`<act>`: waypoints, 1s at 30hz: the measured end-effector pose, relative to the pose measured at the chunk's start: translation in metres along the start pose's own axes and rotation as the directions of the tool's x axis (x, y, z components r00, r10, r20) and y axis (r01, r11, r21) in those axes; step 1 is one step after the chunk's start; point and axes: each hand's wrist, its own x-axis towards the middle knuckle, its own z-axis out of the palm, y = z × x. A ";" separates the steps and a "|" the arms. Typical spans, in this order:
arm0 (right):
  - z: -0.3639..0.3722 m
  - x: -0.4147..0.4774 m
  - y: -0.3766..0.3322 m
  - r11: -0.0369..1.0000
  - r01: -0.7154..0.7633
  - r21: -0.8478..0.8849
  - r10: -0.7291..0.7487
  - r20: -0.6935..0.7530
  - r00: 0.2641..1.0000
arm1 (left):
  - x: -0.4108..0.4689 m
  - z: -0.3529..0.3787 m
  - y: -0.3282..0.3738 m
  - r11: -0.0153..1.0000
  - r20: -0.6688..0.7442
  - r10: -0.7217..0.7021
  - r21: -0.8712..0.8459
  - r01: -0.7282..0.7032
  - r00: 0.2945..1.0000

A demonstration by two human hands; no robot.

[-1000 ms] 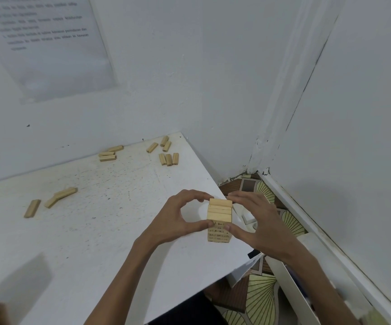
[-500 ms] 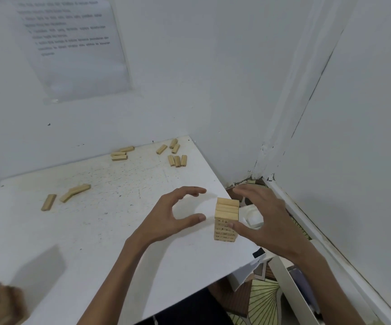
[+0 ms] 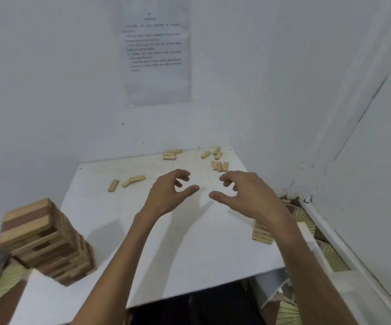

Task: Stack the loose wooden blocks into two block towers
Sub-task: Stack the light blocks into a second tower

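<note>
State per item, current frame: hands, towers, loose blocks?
left hand: open, empty, above the table
right hand: open, empty, touching nothing
large tower: standing, untouched, at left
small tower: standing, top hidden by right forearm
loose blocks: lying flat, scattered on far side, unstacked

A bare room corner: white walls point(image 3: 49, 90), a printed sheet point(image 3: 154, 55) taped above a white table point(image 3: 119, 219).

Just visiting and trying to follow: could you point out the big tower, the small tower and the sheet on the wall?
big tower point(image 3: 49, 252): head view, middle of its near side.
small tower point(image 3: 262, 234): head view, its visible lower side face.
sheet point(image 3: 157, 59): head view, middle of the printed page.
</note>
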 end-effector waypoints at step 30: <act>0.239 0.226 -0.077 0.946 0.324 0.019 -0.324 0.106 0.940 | 0.051 -0.051 -0.192 0.834 -0.449 -0.394 0.191 0.517 0.802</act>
